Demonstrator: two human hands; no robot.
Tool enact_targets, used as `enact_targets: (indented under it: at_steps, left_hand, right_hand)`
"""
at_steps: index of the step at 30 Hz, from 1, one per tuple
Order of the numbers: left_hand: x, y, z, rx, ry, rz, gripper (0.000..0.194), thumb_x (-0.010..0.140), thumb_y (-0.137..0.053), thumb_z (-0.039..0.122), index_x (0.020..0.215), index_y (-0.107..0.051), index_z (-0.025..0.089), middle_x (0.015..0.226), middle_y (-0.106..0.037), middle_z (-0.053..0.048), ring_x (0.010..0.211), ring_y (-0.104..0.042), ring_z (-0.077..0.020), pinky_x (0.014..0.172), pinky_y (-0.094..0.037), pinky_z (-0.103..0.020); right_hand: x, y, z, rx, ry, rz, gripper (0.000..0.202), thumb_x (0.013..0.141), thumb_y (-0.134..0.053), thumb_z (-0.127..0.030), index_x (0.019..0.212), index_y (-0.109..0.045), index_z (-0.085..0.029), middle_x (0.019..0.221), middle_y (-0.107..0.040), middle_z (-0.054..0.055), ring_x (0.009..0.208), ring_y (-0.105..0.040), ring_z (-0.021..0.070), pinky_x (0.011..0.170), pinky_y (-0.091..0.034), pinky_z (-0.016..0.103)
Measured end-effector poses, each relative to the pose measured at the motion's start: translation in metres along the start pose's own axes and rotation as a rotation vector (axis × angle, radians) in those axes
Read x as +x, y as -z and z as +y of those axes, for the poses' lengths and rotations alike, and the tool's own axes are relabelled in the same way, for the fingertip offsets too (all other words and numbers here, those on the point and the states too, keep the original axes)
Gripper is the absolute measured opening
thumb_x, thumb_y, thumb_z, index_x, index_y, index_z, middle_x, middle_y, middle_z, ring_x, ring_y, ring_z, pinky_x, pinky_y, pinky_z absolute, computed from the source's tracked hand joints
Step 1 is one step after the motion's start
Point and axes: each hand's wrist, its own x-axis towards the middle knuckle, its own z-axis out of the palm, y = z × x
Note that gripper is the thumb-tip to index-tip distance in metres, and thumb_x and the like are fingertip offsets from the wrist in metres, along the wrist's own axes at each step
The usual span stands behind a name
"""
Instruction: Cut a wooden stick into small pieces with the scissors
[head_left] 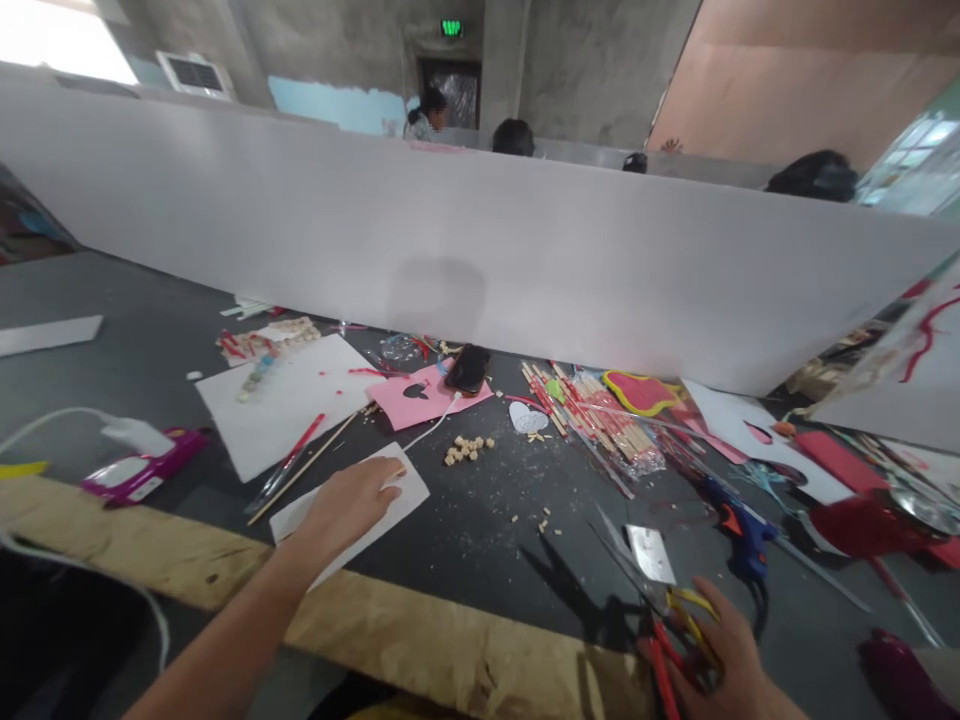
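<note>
My left hand (356, 500) lies on a folded white sheet of paper (411, 488) at the table's front edge, its thumb apart from the other fingers. Red-and-yellow-handled scissors (691, 602) are in my right hand (724, 650), their blades pointing forward and left, slightly parted. Just beyond the blades is a small silvery-white rectangle (651, 554). Small pale wooden pieces (469, 450) sit in a cluster on the dark tabletop between my hands. Behind them, a black phone (468, 369) with a white cable rests on pink paper (405, 402) with a cut-out shape.
A blue glue gun (746, 535) lies at right, near bundled red-tipped sticks (592, 410) and a yellow-edged red shape (639, 392). A purple power strip (146, 470) sits at left. White paper (292, 390) spreads beyond my left hand. A tall white partition (315, 220) crosses behind.
</note>
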Motion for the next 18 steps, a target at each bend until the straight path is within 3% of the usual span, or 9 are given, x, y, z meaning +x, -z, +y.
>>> enact_targets:
  at_steps: [3,8,15,18]
  left_hand:
    - [-0.006,-0.008,-0.009,0.031,-0.035,-0.014,0.037,0.081,-0.042,0.033,0.111,-0.059,0.021,0.119,-0.061,-0.004,0.109,-0.054,-0.0235,0.093,-0.039,-0.034]
    - [-0.015,-0.026,-0.017,0.052,-0.056,0.041,0.041,0.083,-0.041,0.038,0.118,-0.056,0.022,0.124,-0.057,-0.003,0.113,-0.053,-0.0228,0.093,-0.041,-0.032]
    - [-0.039,-0.042,-0.002,0.093,-0.051,0.054,0.037,0.085,-0.041,0.039,0.115,-0.057,0.023,0.125,-0.056,-0.003,0.112,-0.054,-0.0228,0.09,-0.044,-0.032]
    - [-0.047,-0.043,0.006,0.097,-0.027,0.051,0.036,0.083,-0.044,0.038,0.114,-0.057,0.024,0.122,-0.059,-0.004,0.108,-0.056,-0.0239,0.086,-0.046,-0.032]
  right_hand:
    - [0.01,-0.001,-0.006,0.081,0.057,-0.043,0.062,0.075,-0.047,-0.053,0.129,-0.038,-0.022,0.082,-0.071,0.004,0.062,-0.068,0.0209,0.048,-0.05,0.024]
    - [0.023,-0.001,-0.013,0.278,0.153,-0.028,0.054,0.074,-0.053,-0.05,0.118,-0.05,-0.021,0.106,-0.065,0.007,0.094,-0.063,0.0219,0.068,-0.051,0.023]
    - [0.024,-0.007,-0.013,0.783,-0.068,0.028,0.049,0.069,-0.062,-0.049,0.111,-0.051,-0.026,0.099,-0.064,0.005,0.088,-0.062,0.0212,0.073,-0.051,0.027]
    - [0.026,-0.001,-0.021,1.067,-0.111,0.03,0.043,0.072,-0.057,-0.054,0.107,-0.053,-0.029,0.094,-0.064,0.004,0.084,-0.061,0.0224,0.07,-0.051,0.032]
